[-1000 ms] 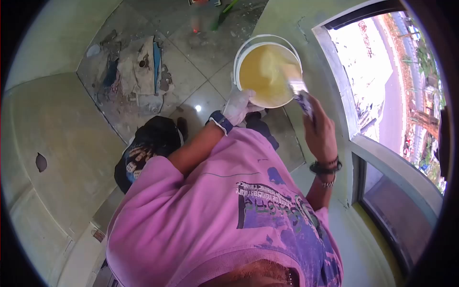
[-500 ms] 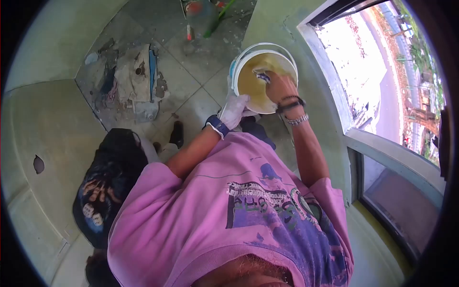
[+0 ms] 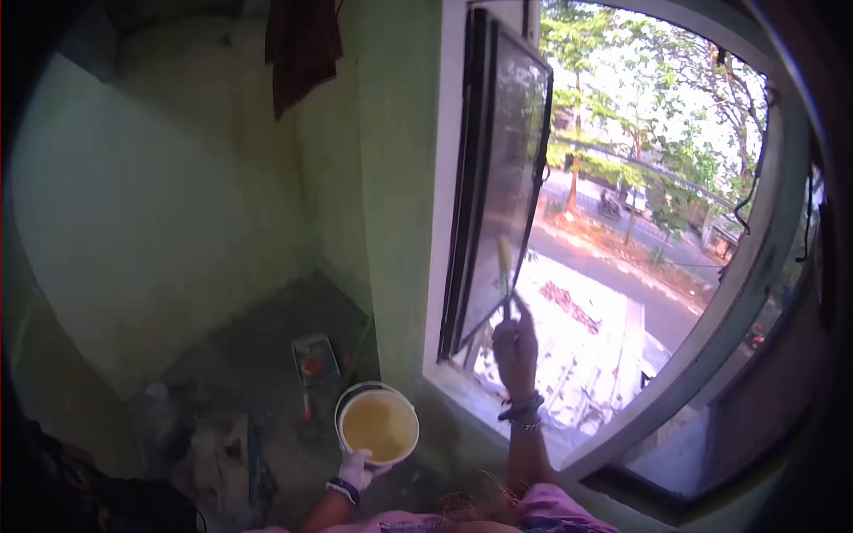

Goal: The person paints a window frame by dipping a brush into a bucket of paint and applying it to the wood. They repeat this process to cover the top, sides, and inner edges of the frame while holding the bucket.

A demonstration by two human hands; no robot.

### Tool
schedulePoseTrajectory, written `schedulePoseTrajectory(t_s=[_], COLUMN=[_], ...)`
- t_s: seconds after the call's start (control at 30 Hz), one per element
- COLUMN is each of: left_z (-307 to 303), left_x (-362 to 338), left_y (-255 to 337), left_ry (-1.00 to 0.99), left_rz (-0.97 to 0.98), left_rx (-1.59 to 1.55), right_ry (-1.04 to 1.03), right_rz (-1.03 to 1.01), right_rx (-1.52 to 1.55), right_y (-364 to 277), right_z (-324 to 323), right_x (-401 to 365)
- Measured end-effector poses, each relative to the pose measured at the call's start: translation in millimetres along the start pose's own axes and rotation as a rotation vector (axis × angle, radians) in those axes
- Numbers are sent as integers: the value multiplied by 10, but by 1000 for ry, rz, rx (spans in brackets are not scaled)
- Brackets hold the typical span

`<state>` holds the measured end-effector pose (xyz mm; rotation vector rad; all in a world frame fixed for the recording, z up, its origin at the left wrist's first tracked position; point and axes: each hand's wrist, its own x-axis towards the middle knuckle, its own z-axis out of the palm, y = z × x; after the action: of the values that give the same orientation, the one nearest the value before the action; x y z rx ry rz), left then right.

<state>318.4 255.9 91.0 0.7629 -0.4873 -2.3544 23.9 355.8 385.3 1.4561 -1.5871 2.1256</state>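
Observation:
My left hand (image 3: pixel 357 471), in a white glove, grips the near side of a white bucket (image 3: pixel 415 433) low in front of me. Yellowish paint (image 3: pixel 378 423) shows inside it, and the wire handle rests up against the far rim. My right hand (image 3: pixel 515 351) is raised at the window, its fingers closed around the handle of a paintbrush (image 3: pixel 506 266). The brush points upward with yellowish bristles, blurred, and overlaps the lower part of the open window sash (image 3: pixel 506 160) in this view.
A white window frame (image 3: pixel 449 377) borders the opening, with trees and a road outside. On the floor lie a paint tray (image 3: pixel 315 358) with a red item and some scraps (image 3: pixel 218 453). Dark fabric hangs above (image 3: pixel 302 53). A dark shape (image 3: pixel 107 489) fills the lower left.
My right hand has come out of the bucket and risen to the window with the brush. The view has tilted up; my left hand still holds the bucket.

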Motion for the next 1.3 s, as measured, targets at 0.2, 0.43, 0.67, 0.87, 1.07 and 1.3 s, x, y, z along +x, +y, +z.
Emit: schedulePoseTrajectory(t_s=[0.2, 0.43, 0.67, 0.87, 1.07, 1.3], left_z=[-84, -534, 121, -85, -117, 435], left_x=[237, 463, -56, -76, -169, -627], left_y=[47, -59, -247, -251, -247, -213], left_ry=[-20, 204, 344, 294, 300, 352], left_rz=[73, 96, 416, 419, 438, 561], left_rx=[-132, -134, -42, -132, -174, -119], right_ry=[217, 579, 235, 502, 565, 110], right_rz=[-380, -882, -755, -667, -724, -593], right_rx=[-129, -139, -218, -158, -11, -187], right_y=[-536, -925, -754, -1303, -1183, -717], right_z=[-150, -102, 99, -666, -244, 526], right_x=[2011, 3602, 3910, 3532, 3724, 4128])
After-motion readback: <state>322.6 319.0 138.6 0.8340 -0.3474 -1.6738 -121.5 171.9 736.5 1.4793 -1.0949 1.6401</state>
